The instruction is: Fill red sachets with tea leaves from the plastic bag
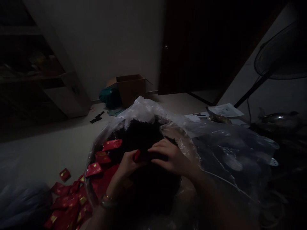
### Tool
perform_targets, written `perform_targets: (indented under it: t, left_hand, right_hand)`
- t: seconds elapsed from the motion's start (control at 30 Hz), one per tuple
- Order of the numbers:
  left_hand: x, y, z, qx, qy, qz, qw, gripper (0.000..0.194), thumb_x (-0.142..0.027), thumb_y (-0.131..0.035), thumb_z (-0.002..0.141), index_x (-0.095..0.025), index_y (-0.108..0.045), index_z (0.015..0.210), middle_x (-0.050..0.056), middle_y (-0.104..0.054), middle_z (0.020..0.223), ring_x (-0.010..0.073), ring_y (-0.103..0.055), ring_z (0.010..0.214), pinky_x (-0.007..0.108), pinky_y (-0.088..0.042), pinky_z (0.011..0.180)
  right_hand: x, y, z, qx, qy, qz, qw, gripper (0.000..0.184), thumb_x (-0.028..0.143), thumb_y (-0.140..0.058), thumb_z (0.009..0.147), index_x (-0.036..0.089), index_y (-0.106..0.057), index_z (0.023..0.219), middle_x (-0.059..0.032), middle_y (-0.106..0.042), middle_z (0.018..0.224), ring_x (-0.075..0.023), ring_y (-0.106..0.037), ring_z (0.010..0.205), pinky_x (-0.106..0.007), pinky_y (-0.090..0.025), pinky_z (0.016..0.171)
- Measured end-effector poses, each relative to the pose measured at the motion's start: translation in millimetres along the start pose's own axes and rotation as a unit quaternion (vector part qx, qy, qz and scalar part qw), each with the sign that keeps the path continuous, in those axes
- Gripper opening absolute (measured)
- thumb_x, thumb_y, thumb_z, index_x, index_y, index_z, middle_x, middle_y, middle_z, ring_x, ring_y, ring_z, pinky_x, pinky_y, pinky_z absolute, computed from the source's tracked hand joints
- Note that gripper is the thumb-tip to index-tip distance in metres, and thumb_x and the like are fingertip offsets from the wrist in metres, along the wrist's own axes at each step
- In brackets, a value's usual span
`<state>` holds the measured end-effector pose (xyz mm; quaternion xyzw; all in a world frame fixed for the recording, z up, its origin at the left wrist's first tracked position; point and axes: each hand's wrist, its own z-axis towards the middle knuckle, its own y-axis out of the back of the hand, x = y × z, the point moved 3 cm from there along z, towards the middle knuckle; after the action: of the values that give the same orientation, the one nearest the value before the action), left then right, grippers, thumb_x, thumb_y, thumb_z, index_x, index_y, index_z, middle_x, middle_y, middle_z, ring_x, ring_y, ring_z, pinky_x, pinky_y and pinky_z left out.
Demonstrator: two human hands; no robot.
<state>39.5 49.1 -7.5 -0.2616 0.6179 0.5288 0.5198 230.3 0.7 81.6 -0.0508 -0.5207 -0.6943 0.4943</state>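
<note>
The left hand [127, 164] has its grip closed around a small red item [137, 155], mostly hidden, over the middle of a black, ragged-edged heap [141, 132] inside clear, crinkled plastic sheeting [148, 107]. The right hand [169, 156], fingers curved, is just right of it; I cannot tell whether its grip grasps anything. Shiny red packets [112, 144] lie at the heap's left.
</note>
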Motion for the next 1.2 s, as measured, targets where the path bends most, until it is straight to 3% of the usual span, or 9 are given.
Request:
perform_targets:
  t: [0.07, 0.2, 0.3, 0.47, 0.77, 0.87, 0.97, 1.13, 1.2]
  left_hand:
    - [-4.7, -6.4, -1.2, 0.018, 0.006, -0.018, 1.000, 0.030, -0.035, -0.077, 0.060, -0.012, -0.070, 0.079, -0.001, -0.064, 0.067, 0.0142, -0.054, 0.063, 0.022, -0.045, 0.061]
    - [-12.2, -18.8, -4.3, 0.058, 0.020, -0.030, 0.998, 0.030, -0.033, -0.076, 0.060, -0.011, -0.070, 0.079, -0.001, -0.063, 0.067, 0.0135, -0.052, 0.062, 0.021, -0.043, 0.058]
    - [-13.7, -25.6, -6.2, 0.071, 0.037, -0.023, 0.997, 0.025, -0.032, -0.074, 0.061, -0.011, -0.069, 0.074, -0.003, -0.058, 0.062, 0.0110, -0.048, 0.058, 0.019, -0.039, 0.054]
    - [-9.7, -32.2, -5.7, 0.054, 0.059, -0.052, 0.995, 0.025, -0.032, -0.074, 0.060, -0.011, -0.065, 0.070, -0.004, -0.054, 0.059, 0.0101, -0.047, 0.057, 0.019, -0.037, 0.052]
    - [-9.1, -39.0, -3.3, 0.011, 0.081, -0.167, 0.983, 0.035, -0.029, -0.077, 0.057, -0.012, -0.069, 0.087, 0.002, -0.069, 0.078, 0.0167, -0.061, 0.071, 0.024, -0.047, 0.065]
    - [-16.8, -38.0, -4.1, -0.003, 0.097, -0.218, 0.971, 0.035, -0.034, -0.078, 0.058, -0.012, -0.070, 0.085, 0.004, -0.071, 0.078, 0.0180, -0.063, 0.072, 0.025, -0.048, 0.066]
    - [-24.5, -34.6, -4.2, -0.027, 0.110, -0.257, 0.960, 0.039, -0.043, -0.076, 0.061, -0.012, -0.071, 0.084, 0.006, -0.072, 0.078, 0.0185, -0.064, 0.072, 0.025, -0.048, 0.066]
    - [-29.1, -27.8, -4.6, -0.101, 0.138, -0.296, 0.940, 0.041, -0.048, -0.076, 0.059, -0.014, -0.072, 0.081, 0.005, -0.073, 0.076, 0.0177, -0.065, 0.068, 0.024, -0.048, 0.064]
    - [-28.7, -26.6, -4.9, -0.121, 0.140, -0.297, 0.937, 0.040, -0.048, -0.076, 0.060, -0.014, -0.072, 0.081, 0.005, -0.073, 0.077, 0.0180, -0.065, 0.068, 0.025, -0.049, 0.064]
  right_hand:
    - [3.9, -12.8, 0.7, 0.053, 0.008, -0.017, 0.998, 0.032, 0.022, -0.068, 0.081, 0.023, -0.064, 0.112, -0.0078, -0.068, 0.102, -0.0240, -0.055, 0.102, -0.040, -0.049, 0.087]
    - [0.0, -28.6, 0.6, 0.124, -0.047, -0.045, 0.990, 0.026, 0.017, -0.070, 0.077, 0.021, -0.067, 0.103, -0.0077, -0.067, 0.100, -0.0240, -0.054, 0.103, -0.038, -0.048, 0.088]
    - [-2.7, -30.4, 0.9, 0.128, -0.085, -0.037, 0.987, 0.019, 0.012, -0.066, 0.081, 0.022, -0.071, 0.095, -0.0054, -0.068, 0.093, -0.0208, -0.056, 0.097, -0.035, -0.047, 0.086]
    - [-5.5, -29.5, 1.1, 0.097, -0.118, -0.067, 0.986, 0.011, 0.018, -0.065, 0.083, 0.019, -0.073, 0.090, -0.0069, -0.065, 0.090, -0.0204, -0.055, 0.091, -0.033, -0.049, 0.080]
    - [-19.8, -38.0, 4.1, 0.101, -0.085, -0.052, 0.990, 0.018, 0.011, -0.055, 0.087, 0.019, -0.071, 0.089, -0.0072, -0.072, 0.104, -0.0212, -0.062, 0.104, -0.046, -0.035, 0.100]
    - [-20.6, -34.9, 5.7, 0.078, -0.108, -0.020, 0.991, 0.017, 0.009, -0.056, 0.085, 0.018, -0.069, 0.091, -0.0073, -0.073, 0.101, -0.0202, -0.065, 0.097, -0.041, -0.040, 0.097]
    - [-22.0, -30.8, 6.1, 0.032, -0.144, 0.038, 0.988, 0.017, 0.010, -0.058, 0.083, 0.018, -0.066, 0.096, -0.0061, -0.073, 0.096, -0.0190, -0.066, 0.091, -0.033, -0.049, 0.084]
    - [-27.7, -29.4, 5.2, -0.069, -0.143, 0.086, 0.984, 0.046, 0.008, -0.066, 0.073, 0.020, -0.057, 0.116, -0.0045, -0.069, 0.103, -0.0176, -0.065, 0.090, -0.031, -0.050, 0.082]
    - [-30.2, -30.4, 4.7, -0.094, -0.142, 0.081, 0.982, 0.047, 0.010, -0.066, 0.072, 0.021, -0.056, 0.117, -0.0033, -0.068, 0.098, -0.0169, -0.064, 0.086, -0.030, -0.050, 0.079]
